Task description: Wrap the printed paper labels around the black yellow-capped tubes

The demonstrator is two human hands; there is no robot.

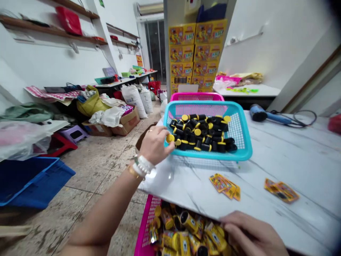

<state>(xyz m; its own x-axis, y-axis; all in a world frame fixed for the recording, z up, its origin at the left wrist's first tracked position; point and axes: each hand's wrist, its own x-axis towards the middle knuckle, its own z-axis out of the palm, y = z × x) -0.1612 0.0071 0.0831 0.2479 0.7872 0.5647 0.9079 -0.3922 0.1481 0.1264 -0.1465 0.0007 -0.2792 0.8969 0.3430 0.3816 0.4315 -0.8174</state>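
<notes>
My left hand (156, 144) reaches over the left rim of a turquoise basket (210, 153), its thumb and fingers closed on a yellow-capped black tube (170, 138). A heap of similar black tubes (197, 132) fills the basket. At the lower right, my right hand (253, 233) has its fingers curled together beside the table's edge. Whatever its fingertips hold is hidden. Just left of that hand, tubes with yellow printed wraps (186, 238) lie piled in a magenta basket (145, 227), below the tabletop.
Two small bunches of yellow printed labels (225, 186) (281, 190) lie on the white marbled table (186, 177). A blue heat-gun-like tool (271, 115) with a cable rests at the right. Yellow printed boxes (197, 53) are stacked behind. A blue crate (34, 181) stands on the floor at left.
</notes>
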